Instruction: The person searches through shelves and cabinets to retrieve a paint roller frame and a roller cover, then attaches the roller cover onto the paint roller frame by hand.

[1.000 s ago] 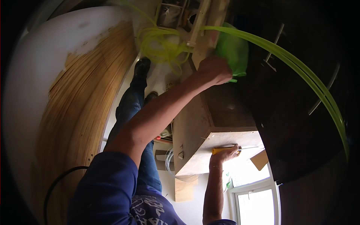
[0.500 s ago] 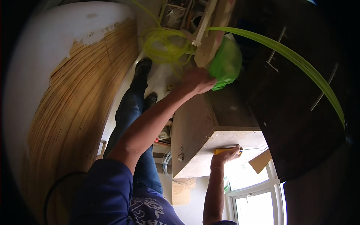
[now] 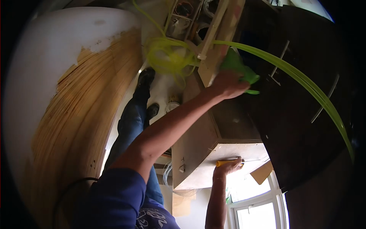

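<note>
My left hand (image 3: 230, 84) reaches across to the right with its fingers closed on a crumpled green plastic bag (image 3: 233, 63), above a dark-sided wooden box or cabinet (image 3: 234, 118). Low on the right, my right hand (image 3: 230, 166) is wrapped round a yellow-handled screwdriver (image 3: 221, 163). Its thin shaft points right, close to the pale, brightly lit face of the cabinet. Whatever is inside the bag, if anything, cannot be seen.
Yellow-green hose (image 3: 167, 53) lies coiled near my feet and arcs over dark cabinet doors (image 3: 301, 80). Wooden boards (image 3: 213, 49) lean beside a divided tray (image 3: 179, 28). To the left is a partly white-coated wooden panel (image 3: 87, 91). A window (image 3: 255, 210) is at lower right.
My left hand has moved right with the green bag, which looks less puffed out and more crumpled. My right hand keeps its grip on the screwdriver. The view has shifted slightly.
</note>
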{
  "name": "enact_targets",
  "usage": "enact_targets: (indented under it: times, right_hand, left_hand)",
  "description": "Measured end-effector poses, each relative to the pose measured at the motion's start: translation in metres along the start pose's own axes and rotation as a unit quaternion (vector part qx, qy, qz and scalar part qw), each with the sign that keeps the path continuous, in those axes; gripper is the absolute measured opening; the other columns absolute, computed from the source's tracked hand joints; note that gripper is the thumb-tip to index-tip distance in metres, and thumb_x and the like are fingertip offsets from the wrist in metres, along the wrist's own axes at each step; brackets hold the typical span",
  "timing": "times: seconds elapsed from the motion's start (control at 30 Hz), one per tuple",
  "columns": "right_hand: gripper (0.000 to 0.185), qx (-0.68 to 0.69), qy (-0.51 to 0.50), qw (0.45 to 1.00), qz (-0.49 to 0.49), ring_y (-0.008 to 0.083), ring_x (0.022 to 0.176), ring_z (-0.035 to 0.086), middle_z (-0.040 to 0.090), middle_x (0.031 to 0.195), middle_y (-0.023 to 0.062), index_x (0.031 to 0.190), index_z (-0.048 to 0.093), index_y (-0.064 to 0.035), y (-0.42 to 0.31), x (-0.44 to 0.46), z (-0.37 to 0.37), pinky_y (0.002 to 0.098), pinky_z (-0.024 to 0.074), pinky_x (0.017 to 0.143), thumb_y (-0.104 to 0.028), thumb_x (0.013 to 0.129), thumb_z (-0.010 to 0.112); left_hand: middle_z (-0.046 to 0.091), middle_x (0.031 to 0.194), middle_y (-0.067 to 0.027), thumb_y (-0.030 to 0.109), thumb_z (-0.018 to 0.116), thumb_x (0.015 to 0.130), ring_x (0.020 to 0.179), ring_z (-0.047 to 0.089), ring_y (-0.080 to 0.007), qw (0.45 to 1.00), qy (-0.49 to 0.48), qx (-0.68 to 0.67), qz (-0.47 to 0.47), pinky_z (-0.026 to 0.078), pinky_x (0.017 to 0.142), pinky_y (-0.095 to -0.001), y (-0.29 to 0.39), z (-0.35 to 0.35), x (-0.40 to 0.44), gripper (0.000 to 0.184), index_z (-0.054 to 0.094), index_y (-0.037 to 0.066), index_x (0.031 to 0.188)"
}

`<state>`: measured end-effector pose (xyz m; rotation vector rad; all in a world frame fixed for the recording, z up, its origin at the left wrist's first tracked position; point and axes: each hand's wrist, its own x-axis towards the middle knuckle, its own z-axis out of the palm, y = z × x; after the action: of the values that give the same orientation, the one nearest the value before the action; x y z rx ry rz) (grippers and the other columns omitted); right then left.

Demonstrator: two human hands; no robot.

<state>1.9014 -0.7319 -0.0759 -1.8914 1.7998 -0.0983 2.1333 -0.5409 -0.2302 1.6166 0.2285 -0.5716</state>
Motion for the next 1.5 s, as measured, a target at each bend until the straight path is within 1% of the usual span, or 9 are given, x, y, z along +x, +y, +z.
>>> enact_targets:
  times: [0.27,0.37,0.47,0.57,0.8,0.93,1.23,1.43,1.5]
  right_hand:
    - [0.073,0.005,-0.002,1.000,0.005,0.0348,0.130,0.043,0.036,0.149,0.0186,0.150,0.027,-0.0113,-0.004,-0.003,0.002,0.0518,0.0407,0.106,-0.049,0.093,0.051]
    - [0.071,0.013,-0.007,1.000,0.007,0.0342,0.129,0.044,0.037,0.147,0.0184,0.150,0.027,-0.0117,-0.010,-0.009,0.005,0.0510,0.0407,0.106,-0.049,0.093,0.051]
    - [0.073,0.014,-0.022,1.000,-0.005,0.0342,0.130,0.042,0.035,0.148,0.0171,0.150,0.027,-0.0131,0.001,0.002,-0.001,0.0531,0.0396,0.106,-0.050,0.092,0.050]
    - [0.074,0.003,-0.034,0.999,-0.003,0.0346,0.132,0.040,0.033,0.150,0.0162,0.150,0.026,-0.0148,0.003,0.007,-0.002,0.0557,0.0385,0.105,-0.052,0.091,0.050]
    - [0.071,0.011,-0.020,1.000,0.000,0.0339,0.129,0.044,0.037,0.146,0.0181,0.151,0.027,-0.0133,-0.012,-0.010,0.006,0.0528,0.0406,0.105,-0.050,0.094,0.048]
    - [0.074,0.007,-0.021,1.000,-0.013,0.0340,0.131,0.042,0.035,0.149,0.0182,0.151,0.026,-0.0098,0.002,0.004,-0.003,0.0505,0.0379,0.109,-0.050,0.094,0.048]
    - [0.080,-0.004,-0.020,1.000,0.006,0.0346,0.137,0.036,0.028,0.155,0.0153,0.154,0.021,-0.0156,0.008,0.013,-0.008,0.0567,0.0360,0.109,-0.056,0.092,0.050]
    - [0.082,-0.004,-0.013,1.000,0.021,0.0356,0.137,0.035,0.026,0.155,0.0148,0.153,0.021,-0.0173,0.002,0.007,-0.005,0.0605,0.0365,0.107,-0.058,0.090,0.052]
    - [0.081,-0.005,-0.017,1.000,-0.009,0.0353,0.136,0.037,0.028,0.153,0.0153,0.152,0.023,-0.0170,0.004,0.007,-0.001,0.0597,0.0372,0.107,-0.058,0.089,0.052]
  left_hand:
    - [0.066,0.108,-0.0185,0.023,0.056,0.086,0.102,0.064,-0.0360,0.982,0.046,-0.122,0.139,0.051,0.092,-0.0470,0.047,0.006,0.058,0.030,0.066,0.002,0.105]
    - [0.065,0.113,-0.0161,0.018,0.063,0.084,0.107,0.063,-0.0343,0.984,0.014,-0.024,0.174,0.049,0.098,-0.0478,-0.002,0.022,0.065,0.036,0.063,0.004,0.116]
    - [0.061,0.119,-0.0200,0.016,0.069,0.078,0.108,0.061,-0.0396,0.980,0.156,0.103,0.068,0.050,0.095,-0.0478,-0.029,0.020,0.025,0.049,0.056,0.005,0.124]
    - [0.048,0.137,-0.0186,0.003,0.072,0.073,0.123,0.051,-0.0392,0.952,0.260,0.092,0.132,0.044,0.105,-0.0481,-0.025,0.007,-0.006,0.068,0.045,0.007,0.136]
    - [0.038,0.141,-0.0247,-0.001,0.070,0.075,0.126,0.046,-0.0451,0.953,0.292,0.069,0.049,0.050,0.100,-0.0470,-0.049,0.003,-0.012,0.074,0.039,0.001,0.141]
    - [0.031,0.149,-0.0363,0.003,0.070,0.079,0.133,0.043,-0.0479,0.974,0.224,-0.019,-0.012,0.050,0.100,-0.0461,-0.042,0.001,0.006,0.076,0.033,-0.009,0.144]
    - [0.027,0.153,-0.0362,0.020,0.051,0.087,0.139,0.038,-0.0456,0.975,0.172,-0.134,-0.034,0.030,0.118,-0.0421,-0.044,-0.006,0.003,0.081,0.016,-0.001,0.156]
    - [0.031,0.153,-0.0323,0.012,0.052,0.081,0.139,0.038,-0.0448,0.971,0.098,-0.191,-0.109,0.033,0.116,-0.0399,-0.040,-0.019,-0.003,0.086,0.015,0.004,0.158]
    - [0.044,0.133,-0.0254,0.011,0.054,0.080,0.116,0.045,-0.0347,0.973,0.108,-0.179,-0.095,0.039,0.100,-0.0373,-0.045,-0.020,0.001,0.086,0.017,0.007,0.158]
